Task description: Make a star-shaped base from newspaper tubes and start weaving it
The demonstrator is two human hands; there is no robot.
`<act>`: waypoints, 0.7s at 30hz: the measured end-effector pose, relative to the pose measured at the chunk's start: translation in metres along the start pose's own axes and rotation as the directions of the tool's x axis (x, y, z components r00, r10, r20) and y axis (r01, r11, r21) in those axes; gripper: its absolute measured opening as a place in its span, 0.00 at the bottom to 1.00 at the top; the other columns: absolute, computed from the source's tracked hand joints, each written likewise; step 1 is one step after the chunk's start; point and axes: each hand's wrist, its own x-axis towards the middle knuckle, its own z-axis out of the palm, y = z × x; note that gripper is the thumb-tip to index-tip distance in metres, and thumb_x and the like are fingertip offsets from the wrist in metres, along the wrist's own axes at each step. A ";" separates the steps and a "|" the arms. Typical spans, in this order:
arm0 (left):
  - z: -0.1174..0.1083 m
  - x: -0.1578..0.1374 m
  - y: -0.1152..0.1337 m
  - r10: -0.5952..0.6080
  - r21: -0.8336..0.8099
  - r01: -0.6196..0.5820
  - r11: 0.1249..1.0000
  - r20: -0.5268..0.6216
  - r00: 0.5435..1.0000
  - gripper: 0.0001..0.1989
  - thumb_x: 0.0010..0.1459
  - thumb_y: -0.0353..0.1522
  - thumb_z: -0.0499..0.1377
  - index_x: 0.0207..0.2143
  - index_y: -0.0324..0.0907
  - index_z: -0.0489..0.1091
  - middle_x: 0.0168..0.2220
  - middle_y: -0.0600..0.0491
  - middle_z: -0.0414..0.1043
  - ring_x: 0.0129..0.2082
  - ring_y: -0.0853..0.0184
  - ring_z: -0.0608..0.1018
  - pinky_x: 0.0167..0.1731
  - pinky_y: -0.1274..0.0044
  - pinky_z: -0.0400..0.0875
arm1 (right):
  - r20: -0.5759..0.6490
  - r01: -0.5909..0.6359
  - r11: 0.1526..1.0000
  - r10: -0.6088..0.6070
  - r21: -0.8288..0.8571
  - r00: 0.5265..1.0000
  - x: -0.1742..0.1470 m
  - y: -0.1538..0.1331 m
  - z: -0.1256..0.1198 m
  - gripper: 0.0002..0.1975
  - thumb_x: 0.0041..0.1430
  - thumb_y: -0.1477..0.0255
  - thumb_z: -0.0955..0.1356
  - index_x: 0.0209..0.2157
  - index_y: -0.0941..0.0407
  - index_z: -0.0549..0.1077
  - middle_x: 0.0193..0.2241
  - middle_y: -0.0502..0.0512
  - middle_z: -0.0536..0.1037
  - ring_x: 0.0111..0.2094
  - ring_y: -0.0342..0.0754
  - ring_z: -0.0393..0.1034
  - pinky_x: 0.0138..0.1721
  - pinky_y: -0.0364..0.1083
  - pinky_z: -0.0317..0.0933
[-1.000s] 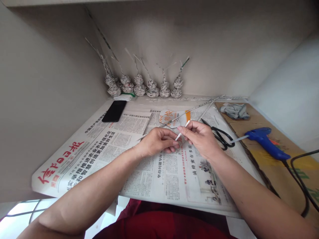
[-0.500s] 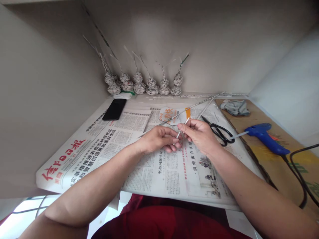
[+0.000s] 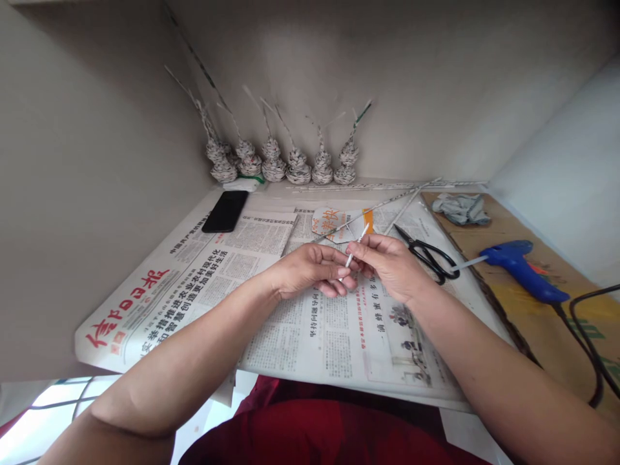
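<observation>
Spread newspaper [image 3: 295,342], hands [image 3: 307,271] still pinching white stick [image 3: 349,259]

The person wears red clothes [image 3: 300,429]. The cloth is a deep red in the middle and very dark, almost black, along the top and on the right side. The left arm [image 3: 203,349] and the right arm [image 3: 489,349] are bare. The left hand [image 3: 303,268] and the right hand [image 3: 392,266] are bare too, with plain nails.
</observation>
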 end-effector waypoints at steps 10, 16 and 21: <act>-0.001 -0.002 0.001 0.049 0.096 -0.055 0.994 0.062 0.997 0.14 0.58 0.37 0.65 0.43 0.37 0.74 0.34 0.49 0.77 0.28 0.74 0.78 0.29 0.81 0.74 | 0.134 0.075 0.997 -0.076 0.012 0.988 -0.003 -0.005 -0.002 0.17 0.50 0.59 0.76 0.25 0.56 0.73 0.19 0.47 0.74 0.21 0.40 0.65 0.22 0.41 0.54; -0.001 -0.001 0.000 0.051 0.099 -0.060 0.993 0.087 0.995 0.14 0.58 0.36 0.65 0.44 0.38 0.74 0.34 0.50 0.77 0.29 0.74 0.78 0.30 0.82 0.74 | 0.163 0.124 0.991 -0.130 0.047 0.978 -0.002 -0.001 -0.002 0.15 0.51 0.61 0.76 0.26 0.56 0.72 0.19 0.46 0.75 0.19 0.41 0.67 0.22 0.42 0.60; -0.001 -0.001 -0.001 0.045 0.115 -0.053 0.992 0.071 0.996 0.13 0.58 0.36 0.65 0.43 0.38 0.74 0.34 0.50 0.77 0.29 0.74 0.78 0.30 0.82 0.73 | 0.110 0.173 0.985 -0.175 0.027 0.978 -0.001 0.005 0.003 0.14 0.53 0.62 0.75 0.25 0.55 0.71 0.19 0.45 0.74 0.20 0.40 0.67 0.25 0.42 0.60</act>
